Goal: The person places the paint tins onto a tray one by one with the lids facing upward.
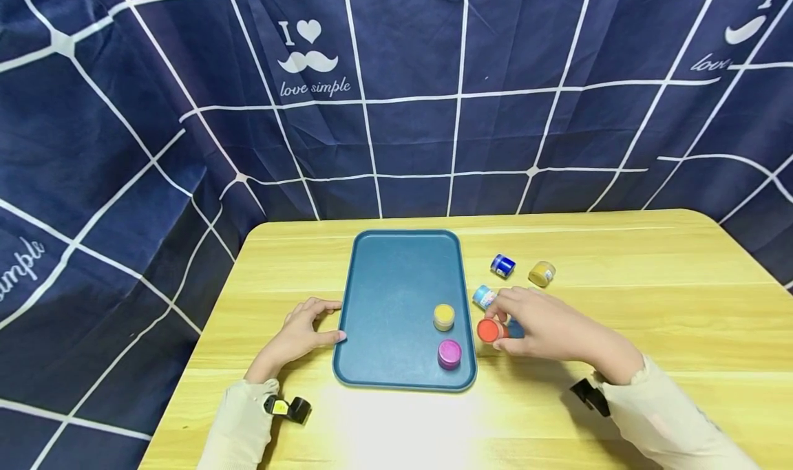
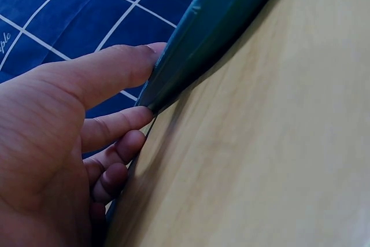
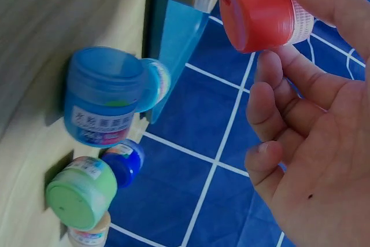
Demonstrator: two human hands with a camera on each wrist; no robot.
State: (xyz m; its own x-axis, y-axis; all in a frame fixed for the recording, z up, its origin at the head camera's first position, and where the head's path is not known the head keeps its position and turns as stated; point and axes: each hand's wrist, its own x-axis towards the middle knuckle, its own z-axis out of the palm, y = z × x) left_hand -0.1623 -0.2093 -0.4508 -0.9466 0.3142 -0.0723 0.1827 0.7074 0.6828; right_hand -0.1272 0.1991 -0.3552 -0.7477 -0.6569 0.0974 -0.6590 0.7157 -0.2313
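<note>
Pinching smooth red jar [image 1: 489, 330], ribbed at one end, in right hand [image 1: 546, 323], just off right edge of teal tray [image 1: 396, 284]. Gripping its left rim in left hand [image 1: 301, 329]. Have squat yellow jar [image 1: 443, 316] and purple jar [image 1: 449, 354] inside, toward near-right corner.

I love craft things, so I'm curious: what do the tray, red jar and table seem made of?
Tray: probably matte moulded plastic, given its even colour and rounded corners.
Red jar: likely plastic with a soft sheen; its paler end is ribbed.
Table: wood or laminate, unclear which; it shows grain streaks, and the glare suggests gloss.
</note>
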